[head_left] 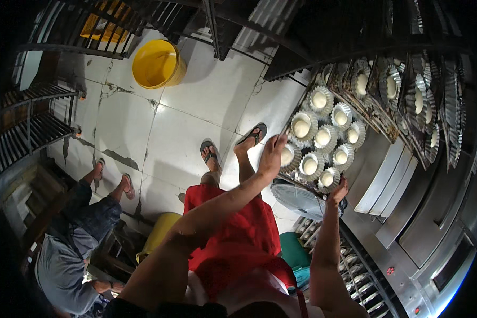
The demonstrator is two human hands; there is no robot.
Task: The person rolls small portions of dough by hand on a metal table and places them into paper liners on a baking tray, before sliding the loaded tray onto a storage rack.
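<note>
My left hand grips the left edge of a dark, worn baking tray at centre right. My right hand is at the tray's lower right, its fingers curled up around that edge. The tray carries several fluted silver molds, each with a pale round lump of dough. Beyond it, more trays of filled molds sit at a slant in a dark rack. Beneath the tray is a grey mesh-guarded fan.
Steel oven panels fill the right. A yellow bucket stands on the cracked tiled floor. Dark metal racks line the left and top. A co-worker in grey sits at lower left. A lower rack of molds is below my right arm.
</note>
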